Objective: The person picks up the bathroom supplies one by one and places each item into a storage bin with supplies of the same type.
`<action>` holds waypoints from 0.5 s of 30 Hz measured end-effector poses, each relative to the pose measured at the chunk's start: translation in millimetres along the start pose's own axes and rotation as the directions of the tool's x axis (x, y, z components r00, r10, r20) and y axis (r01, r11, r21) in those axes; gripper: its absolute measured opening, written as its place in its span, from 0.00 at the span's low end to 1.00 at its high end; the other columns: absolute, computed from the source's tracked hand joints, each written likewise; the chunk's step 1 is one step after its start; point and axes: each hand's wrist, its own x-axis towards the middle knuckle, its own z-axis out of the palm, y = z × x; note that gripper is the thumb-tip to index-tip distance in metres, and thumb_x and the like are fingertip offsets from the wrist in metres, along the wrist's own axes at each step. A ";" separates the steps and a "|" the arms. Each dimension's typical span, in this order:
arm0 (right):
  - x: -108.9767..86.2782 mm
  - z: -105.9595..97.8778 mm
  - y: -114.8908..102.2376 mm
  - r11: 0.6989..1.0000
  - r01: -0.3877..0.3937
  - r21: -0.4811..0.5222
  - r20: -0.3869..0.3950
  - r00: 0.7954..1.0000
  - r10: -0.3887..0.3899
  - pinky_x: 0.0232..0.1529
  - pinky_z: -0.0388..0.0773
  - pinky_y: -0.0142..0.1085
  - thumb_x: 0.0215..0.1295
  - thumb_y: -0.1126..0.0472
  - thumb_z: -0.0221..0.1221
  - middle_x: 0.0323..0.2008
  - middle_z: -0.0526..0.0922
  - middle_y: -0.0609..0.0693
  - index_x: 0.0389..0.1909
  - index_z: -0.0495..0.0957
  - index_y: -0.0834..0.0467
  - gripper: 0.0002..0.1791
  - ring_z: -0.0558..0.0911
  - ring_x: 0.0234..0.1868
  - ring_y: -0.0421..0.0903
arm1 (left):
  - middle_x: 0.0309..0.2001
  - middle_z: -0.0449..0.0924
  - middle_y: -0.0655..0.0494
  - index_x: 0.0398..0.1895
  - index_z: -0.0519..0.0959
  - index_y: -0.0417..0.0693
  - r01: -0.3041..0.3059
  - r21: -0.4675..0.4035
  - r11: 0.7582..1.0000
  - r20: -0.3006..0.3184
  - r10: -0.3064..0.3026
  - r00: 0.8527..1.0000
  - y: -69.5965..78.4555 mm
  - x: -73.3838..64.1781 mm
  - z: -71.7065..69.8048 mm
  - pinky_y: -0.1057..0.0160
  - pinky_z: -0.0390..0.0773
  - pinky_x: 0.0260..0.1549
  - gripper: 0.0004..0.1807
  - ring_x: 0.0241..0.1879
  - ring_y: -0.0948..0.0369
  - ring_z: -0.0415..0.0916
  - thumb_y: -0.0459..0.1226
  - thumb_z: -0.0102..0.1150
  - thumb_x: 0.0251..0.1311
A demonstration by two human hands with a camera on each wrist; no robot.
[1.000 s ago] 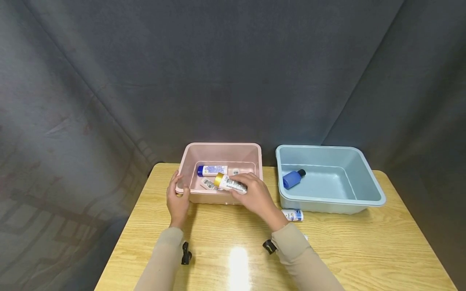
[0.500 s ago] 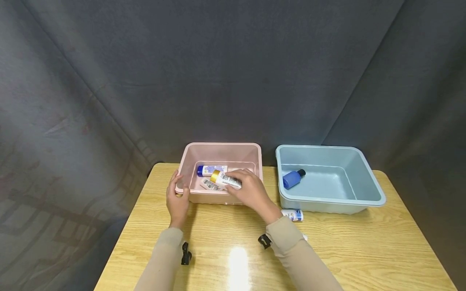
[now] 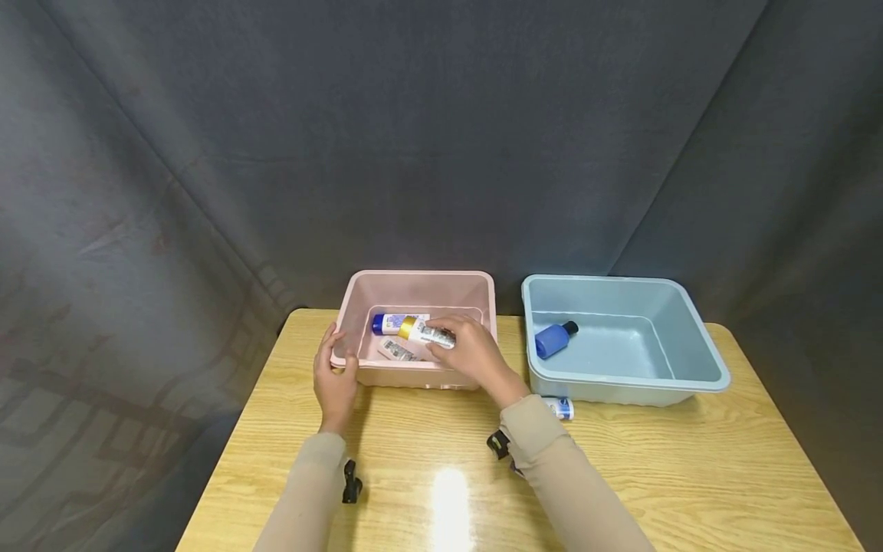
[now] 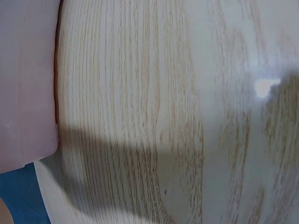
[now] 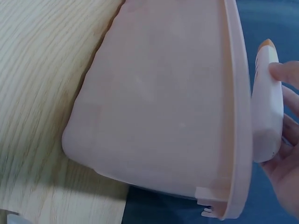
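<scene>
My right hand (image 3: 476, 354) grips a white bottle with a gold cap (image 3: 428, 333), above the inside of the pink plastic bin (image 3: 419, 373). In the right wrist view the bottle (image 5: 267, 109) stands just past the bin's rim, thumb on one side, fingers on the other. My left hand (image 3: 335, 391) holds the bin's front left corner, thumb at the front rim and fingers along the left side. Inside the bin lie a white tube with a blue cap (image 3: 388, 324) and a small white tube with printing (image 3: 398, 350). The right hand hides part of the bin's floor.
A light blue bin (image 3: 621, 387) stands to the right, holding a blue bottle with a black cap (image 3: 554, 340). In front of it a white and blue container (image 3: 562, 408) lies on the wooden table (image 3: 414, 445), partly behind my right forearm. A dark curtain (image 3: 441, 153) hangs behind.
My right hand has moved the gold-capped bottle slightly left and farther into the pink bin. The left hand stays at the corner. The forearm now covers more of the container by the blue bin.
</scene>
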 end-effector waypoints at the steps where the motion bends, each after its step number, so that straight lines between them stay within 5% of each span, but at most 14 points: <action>1: 1.3 0.4 1.2 1.000 0.000 0.001 0.004 1.000 0.000 0.60 0.73 0.45 0.56 0.58 0.72 0.53 0.84 0.52 0.52 0.84 0.55 0.20 0.79 0.57 0.52 | 0.69 0.69 0.63 0.56 0.78 0.46 -0.001 0.002 1.000 0.000 0.001 1.000 -0.2 0.0 0.1 0.52 0.58 0.70 0.21 0.71 0.57 0.60 0.28 0.56 0.59; 15: 14.4 8.2 11.6 1.000 0.025 -0.018 0.020 1.000 -0.024 0.58 0.75 0.43 0.57 0.58 0.71 0.52 0.85 0.52 0.51 0.85 0.56 0.20 0.82 0.54 0.51 | 0.69 0.68 0.64 0.57 0.78 0.46 0.006 0.001 1.000 0.002 -0.006 1.000 -0.7 -0.2 0.2 0.52 0.57 0.70 0.21 0.71 0.57 0.60 0.27 0.57 0.60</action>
